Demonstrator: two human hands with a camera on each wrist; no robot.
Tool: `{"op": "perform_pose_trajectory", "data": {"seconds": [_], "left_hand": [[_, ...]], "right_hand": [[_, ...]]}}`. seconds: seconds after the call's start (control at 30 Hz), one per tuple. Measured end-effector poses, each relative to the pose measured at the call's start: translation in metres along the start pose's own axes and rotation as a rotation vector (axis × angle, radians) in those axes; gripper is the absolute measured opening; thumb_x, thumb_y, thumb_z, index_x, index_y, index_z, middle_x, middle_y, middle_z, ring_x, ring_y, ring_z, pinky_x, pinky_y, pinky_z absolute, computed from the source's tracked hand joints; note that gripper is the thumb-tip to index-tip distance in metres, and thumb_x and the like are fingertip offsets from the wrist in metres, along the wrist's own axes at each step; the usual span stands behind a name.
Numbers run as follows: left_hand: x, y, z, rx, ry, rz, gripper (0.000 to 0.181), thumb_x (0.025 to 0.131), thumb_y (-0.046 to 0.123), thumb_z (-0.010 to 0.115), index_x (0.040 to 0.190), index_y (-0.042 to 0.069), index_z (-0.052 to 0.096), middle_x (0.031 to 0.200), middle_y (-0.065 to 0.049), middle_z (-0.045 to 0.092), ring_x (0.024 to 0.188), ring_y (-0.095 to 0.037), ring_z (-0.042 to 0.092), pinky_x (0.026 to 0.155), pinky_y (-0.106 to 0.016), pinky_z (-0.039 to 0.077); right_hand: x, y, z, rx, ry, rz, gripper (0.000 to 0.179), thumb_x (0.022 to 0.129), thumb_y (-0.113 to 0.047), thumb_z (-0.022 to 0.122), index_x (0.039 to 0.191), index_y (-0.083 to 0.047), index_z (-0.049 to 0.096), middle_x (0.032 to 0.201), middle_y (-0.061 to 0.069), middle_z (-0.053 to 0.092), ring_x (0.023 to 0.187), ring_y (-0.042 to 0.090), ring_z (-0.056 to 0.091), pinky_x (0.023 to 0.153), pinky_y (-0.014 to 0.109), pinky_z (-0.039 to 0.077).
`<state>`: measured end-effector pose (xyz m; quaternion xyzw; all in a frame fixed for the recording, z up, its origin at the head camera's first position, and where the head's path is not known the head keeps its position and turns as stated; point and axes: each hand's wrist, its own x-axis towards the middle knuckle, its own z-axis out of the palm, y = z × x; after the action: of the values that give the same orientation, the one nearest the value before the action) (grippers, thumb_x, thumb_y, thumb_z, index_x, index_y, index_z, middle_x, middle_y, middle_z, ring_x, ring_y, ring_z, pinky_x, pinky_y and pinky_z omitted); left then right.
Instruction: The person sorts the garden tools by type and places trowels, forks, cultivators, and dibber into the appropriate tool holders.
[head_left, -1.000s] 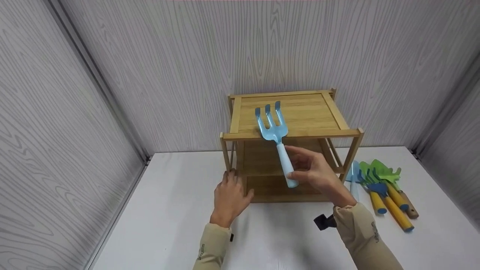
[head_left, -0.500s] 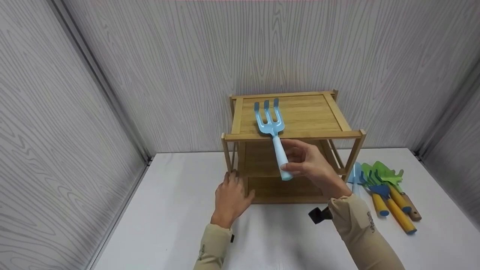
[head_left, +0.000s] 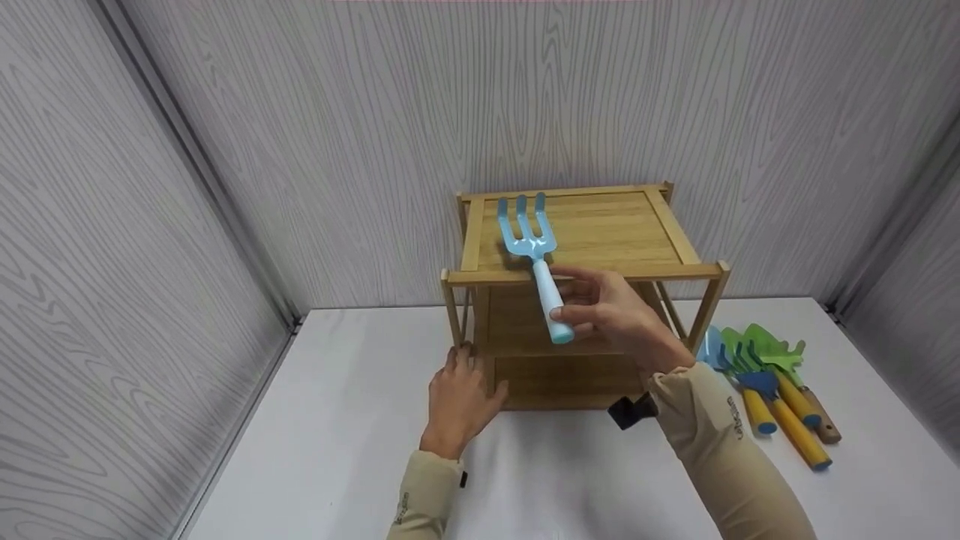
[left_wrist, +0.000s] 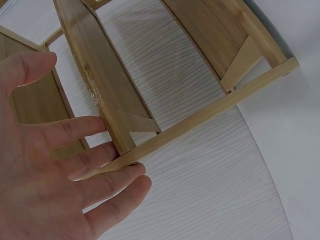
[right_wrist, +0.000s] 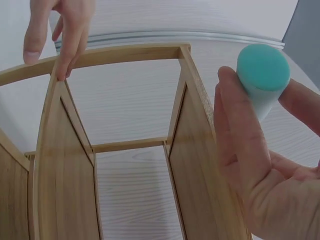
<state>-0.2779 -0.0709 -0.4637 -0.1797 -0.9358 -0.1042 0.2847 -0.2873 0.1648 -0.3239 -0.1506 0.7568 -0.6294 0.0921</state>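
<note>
My right hand point(head_left: 611, 307) pinches the pale handle of a light blue hand fork point(head_left: 531, 244) between thumb and fingers. Its three tines point away from me over the left part of the wooden shelf rack's top board point(head_left: 592, 225). In the right wrist view the handle's teal end point(right_wrist: 263, 67) faces the camera. My left hand point(head_left: 461, 397) is at the rack's front left post, low down. The left wrist view has its fingers point(left_wrist: 112, 182) fairly straight, tips right at the wooden frame point(left_wrist: 185, 122), thumb held apart.
Right of the rack, several garden tools lie in a pile on the white table point(head_left: 360, 420): a green trowel point(head_left: 765, 345), a blue-headed tool with a yellow handle point(head_left: 799, 431), and a light blue tool point(head_left: 710, 345) partly behind my right sleeve. Grey wood-patterned walls point(head_left: 337, 150) stand behind and beside.
The right hand has carried the hand fork a little left and farther back over the rack's top board. The left hand stays at the front left post.
</note>
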Motion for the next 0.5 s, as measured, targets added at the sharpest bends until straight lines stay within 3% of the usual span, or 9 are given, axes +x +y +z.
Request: {"op": "perform_pose_trajectory", "data": {"seconds": [0.17,0.5], "left_hand": [[0.000,0.000,0.002,0.021,0.019,0.006,0.050,0.088,0.034,0.074,0.118,-0.006,0.069,0.120,-0.026,0.064,0.111,-0.043,0.063,0.071,-0.047,0.061],[0.000,0.000,0.002,0.006,0.007,0.005,0.046,0.088,0.033,0.074,0.114,-0.005,0.071,0.121,-0.026,0.064,0.111,-0.043,0.063,0.070,-0.048,0.061]], "right_hand": [[0.009,-0.008,0.000,0.093,-0.020,0.036,0.069,0.094,-0.003,0.069,0.155,-0.001,0.037,0.129,0.020,0.055,0.101,0.024,0.061,0.080,0.032,0.058],[0.024,-0.019,-0.001,0.128,-0.029,0.059,0.063,0.098,-0.007,0.065,0.154,-0.001,0.038,0.121,0.015,0.053,0.097,0.021,0.060,0.083,0.032,0.057]]}}
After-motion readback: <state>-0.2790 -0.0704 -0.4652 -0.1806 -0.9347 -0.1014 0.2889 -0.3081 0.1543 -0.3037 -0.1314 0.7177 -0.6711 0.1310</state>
